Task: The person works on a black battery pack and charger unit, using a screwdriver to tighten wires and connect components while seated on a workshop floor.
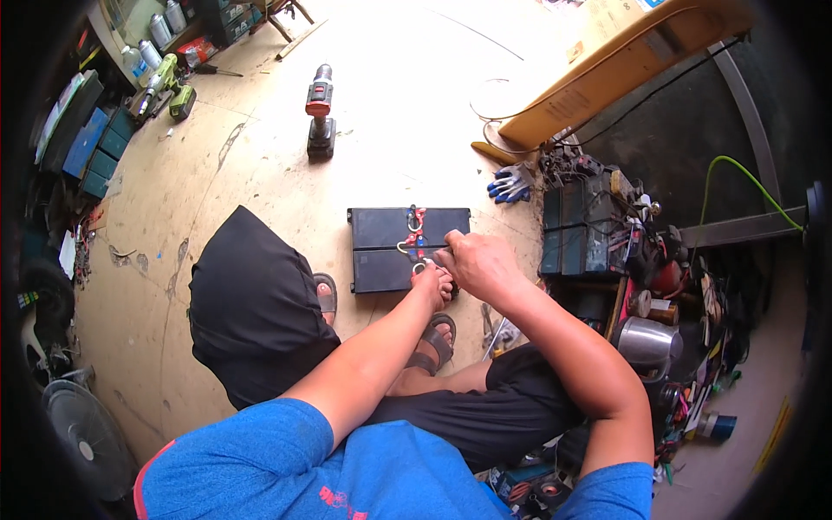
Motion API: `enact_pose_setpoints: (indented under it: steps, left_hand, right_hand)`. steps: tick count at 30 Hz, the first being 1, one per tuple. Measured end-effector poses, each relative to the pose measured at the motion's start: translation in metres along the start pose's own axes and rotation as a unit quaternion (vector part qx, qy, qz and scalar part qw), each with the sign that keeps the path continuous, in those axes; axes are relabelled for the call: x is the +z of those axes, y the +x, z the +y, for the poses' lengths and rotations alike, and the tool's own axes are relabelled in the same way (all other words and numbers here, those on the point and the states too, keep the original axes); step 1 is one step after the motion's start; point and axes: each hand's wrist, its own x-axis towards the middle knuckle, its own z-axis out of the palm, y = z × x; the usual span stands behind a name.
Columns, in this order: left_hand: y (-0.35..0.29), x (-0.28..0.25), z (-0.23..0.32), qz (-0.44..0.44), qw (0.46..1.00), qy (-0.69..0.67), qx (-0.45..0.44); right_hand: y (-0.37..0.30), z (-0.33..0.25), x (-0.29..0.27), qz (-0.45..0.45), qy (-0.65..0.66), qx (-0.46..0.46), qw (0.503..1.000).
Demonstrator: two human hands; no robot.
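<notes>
Two black box-shaped batteries [381, 227] lie side by side on the floor in front of my feet. Short looped wires [404, 248] and red and blue terminal pieces run down their middle. At the near battery's terminals, my left hand [433, 284] is closed, its fingertips pinching a short wire [419, 268] with a pale loop. Just to the right and slightly farther off, my right hand [482, 265] curls over the batteries' right part, thumb and fingers pressed together. Whatever lies in that pinch is too small and covered to make out.
A red-and-black cordless drill [320, 111] stands beyond the batteries. Blue-and-white gloves [511, 184] lie right of them, by stacked batteries [574, 227] and clutter. A green drill [166, 89] lies far left; a fan [85, 449] is near left. An orange panel [607, 74] leans at far right.
</notes>
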Motion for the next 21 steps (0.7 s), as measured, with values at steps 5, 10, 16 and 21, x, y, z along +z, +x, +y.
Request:
enact_pose_setpoints:
  steps: [5, 10, 16, 21]
  left_hand:
    - [-0.009, 0.010, -0.001, 0.064, 0.998, 0.005, 0.003]
    - [0.008, 0.001, 0.001, 0.000, 1.000, -0.002, -0.003]
    - [0.019, -0.011, -0.001, -0.034, 0.999, -0.014, 0.007]
    - [-0.014, 0.011, 0.000, 0.036, 0.999, -0.008, 0.013]
  right_hand:
    - [-0.005, 0.009, 0.013, 0.105, -0.002, -0.019, 0.994]
    - [0.000, 0.002, 0.003, -0.011, -0.015, 0.029, 0.999]
    - [0.001, 0.001, 0.006, 0.010, -0.020, -0.007, 1.000]
    - [-0.004, 0.011, 0.012, 0.110, -0.015, -0.086, 0.990]
